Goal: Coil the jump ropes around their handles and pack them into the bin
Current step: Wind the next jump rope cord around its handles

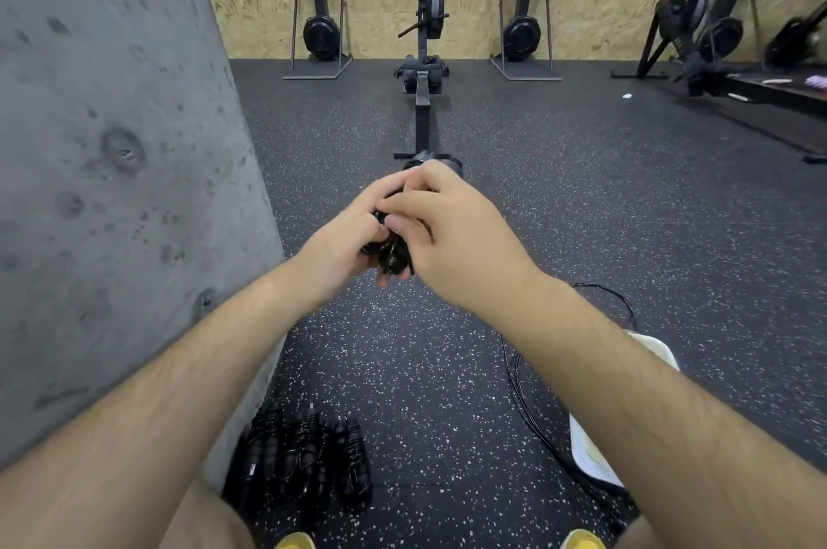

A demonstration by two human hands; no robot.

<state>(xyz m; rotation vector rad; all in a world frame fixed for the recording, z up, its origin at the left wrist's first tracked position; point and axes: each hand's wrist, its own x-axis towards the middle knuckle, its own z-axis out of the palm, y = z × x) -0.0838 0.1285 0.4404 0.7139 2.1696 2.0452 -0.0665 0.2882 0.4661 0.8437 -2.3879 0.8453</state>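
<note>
We hold the rope [394,258] out in front, above the floor [447,369]. Our left hand [344,239] and right hand [461,235] both curl round it. Its long axis seems to run away from us, with the near end tipped down. Our fingers hide most of it. Our right forearm covers much of the bin [590,454].

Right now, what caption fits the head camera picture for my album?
Left hand and right hand grip a coiled black jump rope.
</note>
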